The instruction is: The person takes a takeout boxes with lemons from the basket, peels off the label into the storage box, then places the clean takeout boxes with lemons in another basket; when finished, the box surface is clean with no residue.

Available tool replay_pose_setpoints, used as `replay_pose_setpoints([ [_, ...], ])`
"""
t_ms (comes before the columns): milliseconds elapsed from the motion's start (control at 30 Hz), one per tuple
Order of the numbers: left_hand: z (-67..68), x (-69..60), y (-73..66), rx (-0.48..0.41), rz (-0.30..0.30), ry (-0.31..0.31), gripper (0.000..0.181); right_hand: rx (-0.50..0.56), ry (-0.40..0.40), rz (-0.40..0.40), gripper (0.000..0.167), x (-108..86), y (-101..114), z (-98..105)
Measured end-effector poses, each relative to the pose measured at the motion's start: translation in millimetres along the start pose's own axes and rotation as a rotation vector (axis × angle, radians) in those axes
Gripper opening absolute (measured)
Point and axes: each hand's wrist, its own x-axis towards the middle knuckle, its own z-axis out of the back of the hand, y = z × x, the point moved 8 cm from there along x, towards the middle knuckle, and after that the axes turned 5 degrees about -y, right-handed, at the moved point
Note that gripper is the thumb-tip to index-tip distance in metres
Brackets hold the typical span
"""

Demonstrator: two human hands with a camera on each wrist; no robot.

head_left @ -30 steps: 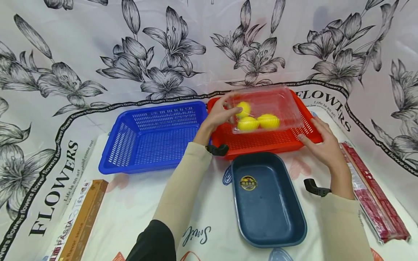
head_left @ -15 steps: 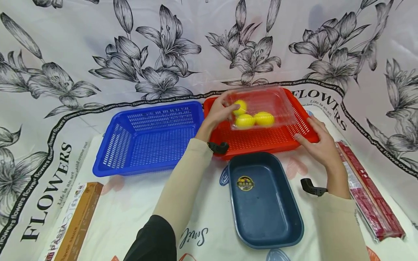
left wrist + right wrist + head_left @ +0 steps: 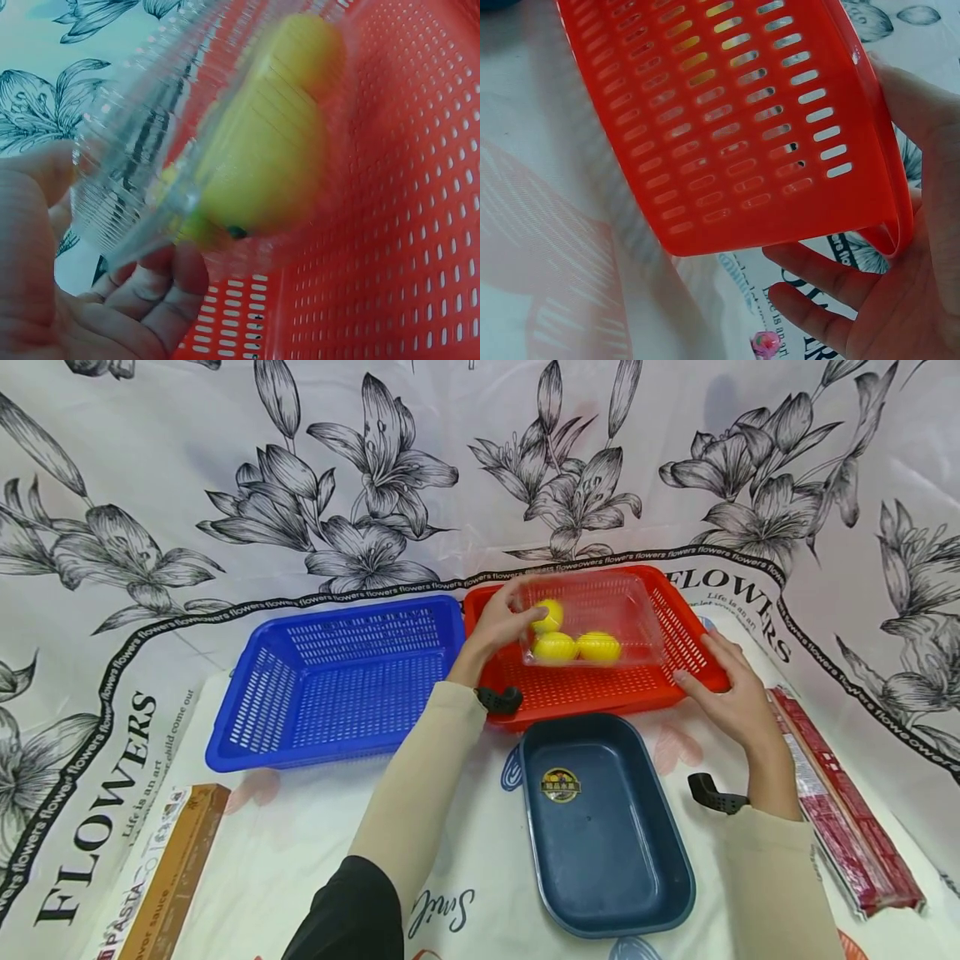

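My left hand [image 3: 498, 625] grips the left end of a clear plastic container [image 3: 633, 614], its thumb on the near side. Several yellow fruits, perhaps lemons [image 3: 555, 647], lie toward that container's left end; in the left wrist view they press against its wall, partly blurred. The container sits tilted within or just above the red perforated basket [image 3: 592, 691]; I cannot tell whether it touches the bottom. At the basket's right end my right hand [image 3: 731, 689] holds the rim, with the thumb on one side and fingers [image 3: 817, 270] beneath, as the right wrist view shows.
A blue perforated basket [image 3: 360, 706] stands left of the red one. In front lies a dark blue tray [image 3: 603, 835] with a gold label. A pasta box [image 3: 168, 877] is at the left, and red packaging [image 3: 847, 802] at the right. A flowered cloth backdrop rises behind.
The clear container with the yellow fruits has come down lower over the red basket in my left hand. My right hand keeps its place at the rim. The head view has shifted slightly.
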Motion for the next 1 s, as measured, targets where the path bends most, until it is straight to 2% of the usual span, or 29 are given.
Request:
replay_pose_setpoints([
  [167,-7.0,-3.1,6.8,0.010,0.064,0.068,0.059,-0.007,-0.005,0.002,0.082,-0.4,0,0],
  [333,-16.1,-6.1,15.6,-0.045,0.167,0.138,0.060,-0.001,-0.003,0.004,0.082,-0.3,0,0],
  [500,-21.1,-8.1,21.9,-0.065,0.236,0.165,0.061,-0.003,-0.006,0.019,0.082,-0.6,1,0],
  [700,-20.8,-5.3,24.5,-0.044,0.238,0.143,0.060,0.002,-0.001,0.013,0.082,-1.7,2,0],
  [1000,-21.1,-3.7,24.8,-0.035,0.204,0.138,0.063,0.000,0.005,0.016,0.081,-3.0,3,-1],
])
